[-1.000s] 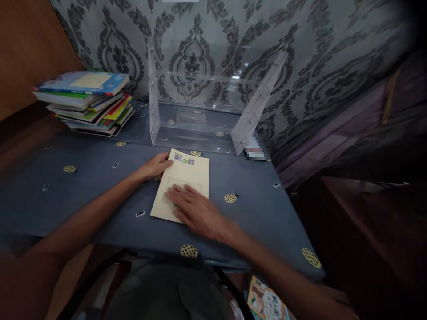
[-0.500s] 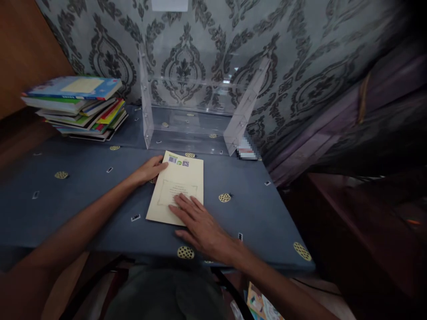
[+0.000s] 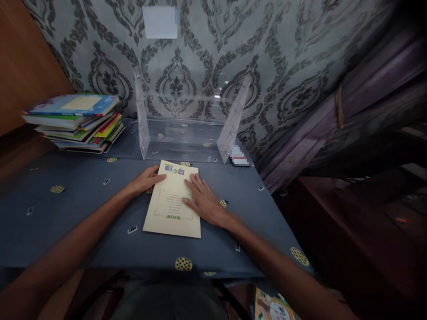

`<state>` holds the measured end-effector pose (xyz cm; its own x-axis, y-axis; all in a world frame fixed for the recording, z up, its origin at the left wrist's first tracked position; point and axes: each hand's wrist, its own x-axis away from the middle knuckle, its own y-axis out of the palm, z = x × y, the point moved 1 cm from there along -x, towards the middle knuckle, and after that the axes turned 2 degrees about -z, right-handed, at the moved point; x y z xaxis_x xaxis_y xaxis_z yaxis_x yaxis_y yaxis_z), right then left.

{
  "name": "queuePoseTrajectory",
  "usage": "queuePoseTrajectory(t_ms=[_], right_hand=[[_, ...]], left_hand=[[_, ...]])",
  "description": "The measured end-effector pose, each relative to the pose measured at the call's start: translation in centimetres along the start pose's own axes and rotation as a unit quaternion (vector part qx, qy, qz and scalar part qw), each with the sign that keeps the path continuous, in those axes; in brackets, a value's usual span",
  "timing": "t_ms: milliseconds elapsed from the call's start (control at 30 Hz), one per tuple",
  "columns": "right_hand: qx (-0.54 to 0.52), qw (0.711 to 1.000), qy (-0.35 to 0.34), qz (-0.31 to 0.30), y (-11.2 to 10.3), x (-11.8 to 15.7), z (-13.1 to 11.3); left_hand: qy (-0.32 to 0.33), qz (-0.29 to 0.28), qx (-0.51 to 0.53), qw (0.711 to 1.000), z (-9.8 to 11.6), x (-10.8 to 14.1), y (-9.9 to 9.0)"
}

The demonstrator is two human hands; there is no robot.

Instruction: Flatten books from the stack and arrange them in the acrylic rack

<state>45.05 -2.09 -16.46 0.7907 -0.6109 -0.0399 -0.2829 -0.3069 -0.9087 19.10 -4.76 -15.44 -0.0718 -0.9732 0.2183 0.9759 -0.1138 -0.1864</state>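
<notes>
A thin cream book [image 3: 173, 200] lies on the table with a barcode, a QR code and a framed block of print on its upward side. At its upper left edge is my left hand [image 3: 144, 181], thumb on top of the cover and the other fingers along and partly beneath the edge, gripping it. My right hand [image 3: 205, 202] rests flat over the book's right edge, its fingers outstretched and spread, its palm partly on the tablecloth.
A clear acrylic shelf rack [image 3: 180, 151] stands against the wall behind the book. On the left rises a stack of books [image 3: 76, 124]. A blurred flat item [image 3: 239, 156] lies beside the rack. The blue tablecloth [image 3: 90, 213] has pineapple prints; a curtain [image 3: 310, 129] hangs at right.
My right hand has moved up across the book from its lower part to its right edge, uncovering the printed frame. The left hand keeps its hold. The camera view has tilted upward slightly.
</notes>
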Motion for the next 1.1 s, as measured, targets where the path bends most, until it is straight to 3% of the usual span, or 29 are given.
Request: queuePoseTrajectory(t_ms=[167, 300, 467, 800, 1100], right_hand=[[0.006, 0.999, 0.044, -0.006, -0.8, -3.3, 1.1], [0.015, 0.998, 0.054, 0.013, -0.7, -3.8, 1.3], [0.048, 0.998, 0.038, 0.028, 0.0, -1.9, 0.5], [0.057, 0.998, 0.003, 0.0, 0.9, 3.9, -4.1], [0.027, 1.0, -0.006, 0.007, 1.0, 5.1, -4.2]], left_hand=[[-0.011, -0.005, 0.007, 1.0, 0.3, 0.2, 0.0], [-0.01, -0.007, 0.008, 1.0, 0.3, 0.2, 0.0], [-0.012, -0.006, 0.011, 1.0, 0.3, 0.2, 0.2], [-0.019, 0.004, 0.012, 1.0, 0.6, 0.3, 0.3], [-0.016, -0.019, 0.068, 0.997, 1.1, 1.0, 0.5]])
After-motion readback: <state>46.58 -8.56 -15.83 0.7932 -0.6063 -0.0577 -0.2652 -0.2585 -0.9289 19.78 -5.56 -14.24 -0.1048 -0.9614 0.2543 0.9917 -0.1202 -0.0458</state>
